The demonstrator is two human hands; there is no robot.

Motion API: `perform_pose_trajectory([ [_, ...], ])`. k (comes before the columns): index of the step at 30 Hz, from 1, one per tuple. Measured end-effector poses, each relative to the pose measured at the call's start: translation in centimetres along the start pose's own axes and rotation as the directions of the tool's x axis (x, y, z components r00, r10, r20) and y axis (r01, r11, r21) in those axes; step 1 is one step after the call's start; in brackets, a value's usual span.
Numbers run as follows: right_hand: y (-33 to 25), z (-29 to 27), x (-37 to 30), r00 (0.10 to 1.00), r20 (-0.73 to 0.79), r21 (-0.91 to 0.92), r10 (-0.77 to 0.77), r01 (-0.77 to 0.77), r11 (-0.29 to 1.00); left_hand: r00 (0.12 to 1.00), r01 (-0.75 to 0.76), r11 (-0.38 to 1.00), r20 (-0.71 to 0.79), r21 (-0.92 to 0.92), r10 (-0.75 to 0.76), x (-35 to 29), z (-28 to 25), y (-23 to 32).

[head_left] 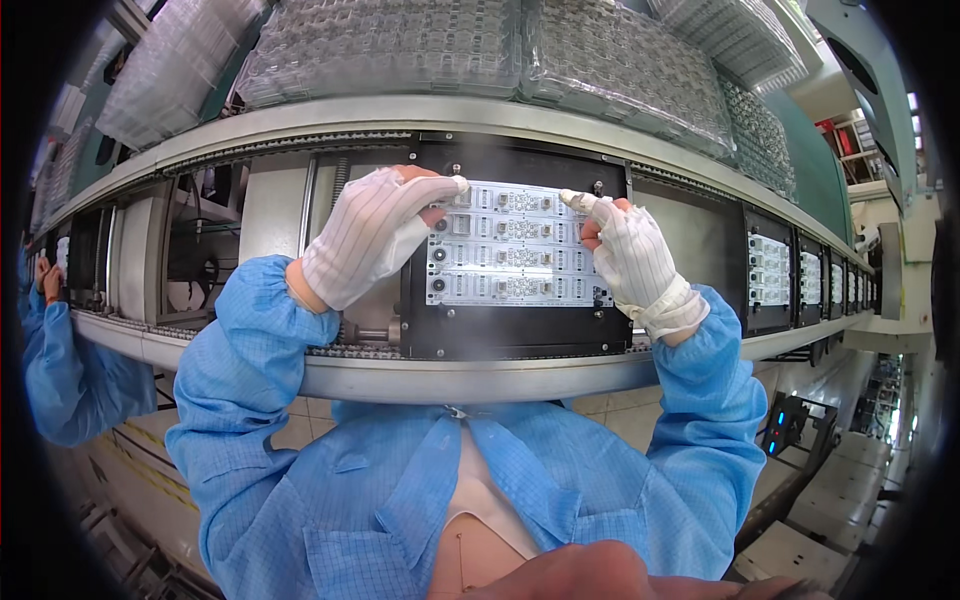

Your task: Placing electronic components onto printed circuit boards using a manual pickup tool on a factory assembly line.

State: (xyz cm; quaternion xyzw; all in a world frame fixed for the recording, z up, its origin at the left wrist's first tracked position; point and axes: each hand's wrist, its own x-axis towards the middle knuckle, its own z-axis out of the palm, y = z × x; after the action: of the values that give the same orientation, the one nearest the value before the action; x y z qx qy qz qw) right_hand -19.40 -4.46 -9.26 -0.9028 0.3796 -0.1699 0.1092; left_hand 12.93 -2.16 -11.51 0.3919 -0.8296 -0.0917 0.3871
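Observation:
A white circuit board panel point(515, 245) made of several strips lies on a black carrier plate point(520, 325) on the conveyor line. My left hand point(370, 235), in a white striped glove, rests at the panel's upper left corner with the fingertips on its edge. At the upper right corner my right hand point(630, 255), gloved the same way, touches the panel with forefinger and thumb. Both sleeves are blue.
More black carriers with white panels point(768, 270) follow on the conveyor to the right. Clear plastic trays point(420, 45) are stacked on the shelf above the line. Another person's blue sleeve point(50, 370) and hand are at the far left. The metal conveyor rail point(450, 375) runs in front of me.

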Motion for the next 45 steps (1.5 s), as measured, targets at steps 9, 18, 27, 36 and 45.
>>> perform_pose_trajectory([
  [9, -0.1, -0.1, 1.0, 0.986, 0.035, 0.165, 0.166, -0.169, 0.972, 0.999, -0.019, 0.999, 0.026, -0.026, 0.020, -0.5, -0.7, -1.0],
  [18, -1.2, 1.1, 1.0, 0.984, -0.068, -0.244, -0.167, 0.146, 0.959, 0.994, -0.106, 0.991, -0.003, 0.077, 0.107, 0.0, -2.0, -1.7],
  [27, -0.9, -1.9, -0.4, 0.993, -0.105, 0.079, 0.061, -0.053, 0.996, 0.976, -0.085, 0.897, -0.145, 0.433, 0.163, 12.8, -3.7, -11.4],
  [36, 1.8, 0.6, -1.6, 0.800, -0.347, 0.063, 0.489, -0.501, 0.863, 0.990, -0.142, 0.771, 0.108, 0.621, 0.095, 19.6, -2.5, -16.2],
  [45, 4.4, -3.4, 4.5, 0.755, -0.044, 0.545, 0.655, -0.531, 0.649, 0.995, 0.041, 0.910, -0.102, 0.413, 0.002, 20.4, -2.8, -14.4],
])
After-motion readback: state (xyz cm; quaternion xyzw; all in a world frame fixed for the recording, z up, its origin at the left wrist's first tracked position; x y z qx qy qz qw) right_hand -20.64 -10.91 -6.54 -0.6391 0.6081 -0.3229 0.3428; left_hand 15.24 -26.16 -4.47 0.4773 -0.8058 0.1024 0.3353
